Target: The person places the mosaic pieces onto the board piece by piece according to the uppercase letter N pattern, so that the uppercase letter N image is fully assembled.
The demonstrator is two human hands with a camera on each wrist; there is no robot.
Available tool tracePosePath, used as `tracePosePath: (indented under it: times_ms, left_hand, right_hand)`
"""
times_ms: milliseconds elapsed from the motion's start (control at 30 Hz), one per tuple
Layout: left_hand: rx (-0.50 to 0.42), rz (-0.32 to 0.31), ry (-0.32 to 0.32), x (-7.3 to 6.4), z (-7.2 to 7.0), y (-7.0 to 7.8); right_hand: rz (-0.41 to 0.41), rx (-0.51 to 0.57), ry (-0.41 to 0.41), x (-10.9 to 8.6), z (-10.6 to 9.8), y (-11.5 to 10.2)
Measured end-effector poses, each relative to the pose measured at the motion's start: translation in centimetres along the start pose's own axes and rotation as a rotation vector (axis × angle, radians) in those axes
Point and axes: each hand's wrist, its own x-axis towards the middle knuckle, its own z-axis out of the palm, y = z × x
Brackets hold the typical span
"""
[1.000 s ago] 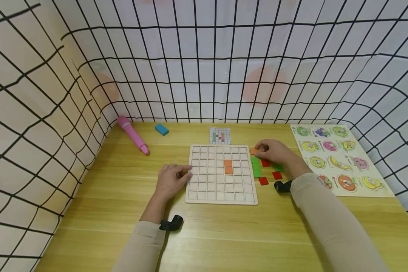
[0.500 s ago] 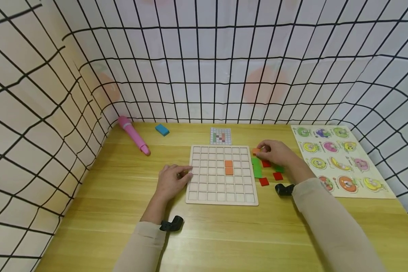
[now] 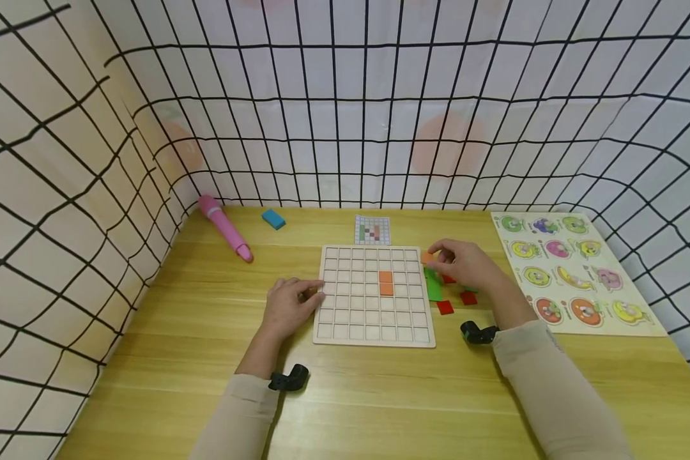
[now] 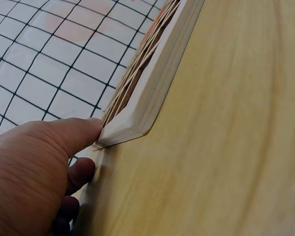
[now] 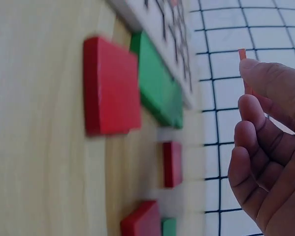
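Head: right hand [image 3: 466, 263] pinches an orange tile [image 3: 425, 257] near the grid board [image 3: 357, 314], at far right; loosely bent left hand [image 3: 287, 311] touches its left edge.

Left wrist: such light contact may let it slide.

Right wrist: a loosened pinch could drop the tile.

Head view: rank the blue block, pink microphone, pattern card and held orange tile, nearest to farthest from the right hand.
1. Orange tile: pinched in the right hand.
2. Pattern card: beyond the grid board.
3. Blue block: left of the card.
4. Pink microphone: far left.
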Motion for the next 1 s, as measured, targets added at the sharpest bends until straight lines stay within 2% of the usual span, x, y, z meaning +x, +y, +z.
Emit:
tracePosePath:
  times_ms: [233, 467, 1000]
  left_hand:
    - [-0.015, 0.007, 0.002, -0.1, 0.0, 0.1]
    - [-0.021, 0.009, 0.008, -0.1, 0.0, -0.1]
    - [-0.024, 0.007, -0.001, 0.0, -0.1, -0.1]
  right_hand:
    - [-0.020, 0.024, 0.008, -1.6, 0.3, -1.7]
    - [-0.027, 0.070, -0.018, -3.1, 1.8, -2.7]
    - [-0.035, 0.136, -0.161, -3.3, 5.3, -4.8]
